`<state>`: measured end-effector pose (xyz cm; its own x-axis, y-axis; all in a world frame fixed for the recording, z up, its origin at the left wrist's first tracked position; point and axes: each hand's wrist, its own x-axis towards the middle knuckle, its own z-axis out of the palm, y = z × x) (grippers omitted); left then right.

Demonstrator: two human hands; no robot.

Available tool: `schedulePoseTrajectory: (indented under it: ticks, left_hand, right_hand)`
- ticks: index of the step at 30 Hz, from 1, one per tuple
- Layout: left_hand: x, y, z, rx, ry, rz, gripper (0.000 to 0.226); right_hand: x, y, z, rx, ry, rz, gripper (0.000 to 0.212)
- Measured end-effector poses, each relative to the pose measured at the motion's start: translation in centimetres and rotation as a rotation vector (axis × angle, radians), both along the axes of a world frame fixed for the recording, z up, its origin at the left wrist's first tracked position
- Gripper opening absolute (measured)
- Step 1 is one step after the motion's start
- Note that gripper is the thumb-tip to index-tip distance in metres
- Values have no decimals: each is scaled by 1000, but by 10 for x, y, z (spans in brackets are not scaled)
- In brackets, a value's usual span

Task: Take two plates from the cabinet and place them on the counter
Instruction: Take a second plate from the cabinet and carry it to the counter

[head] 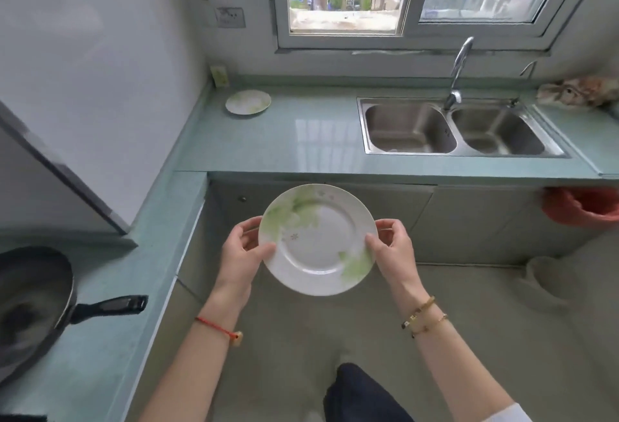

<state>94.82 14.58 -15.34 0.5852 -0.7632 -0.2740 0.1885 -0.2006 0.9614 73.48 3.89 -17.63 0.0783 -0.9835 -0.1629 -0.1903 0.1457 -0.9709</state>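
Note:
A white plate with a green leaf pattern (318, 240) is held level in front of the counter's front edge, over the floor. My left hand (243, 254) grips its left rim and my right hand (392, 250) grips its right rim. A second plate of the same pattern (248, 102) lies flat on the pale green counter (294, 143) in the far left corner, near the wall. The cabinet doors (378, 207) under the counter appear closed behind the held plate.
A double steel sink (455, 128) with a tall tap (459, 70) fills the counter's right half. A black frying pan (37, 307) sits on the left counter, handle pointing right. A red bag (582, 205) hangs at the right, a cloth (576, 90) lies by the sink.

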Motion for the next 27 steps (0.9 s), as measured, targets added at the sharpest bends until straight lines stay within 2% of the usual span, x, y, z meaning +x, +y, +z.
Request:
schedulePoseTrajectory:
  ticks: [16, 27]
  left_hand:
    - [149, -348, -27, 46, 85, 59, 57]
    - [250, -535, -69, 105, 97, 30, 54]
  right_hand:
    - [154, -354, -24, 66, 68, 16, 19]
    - [260, -527, -58, 91, 245, -55, 27]
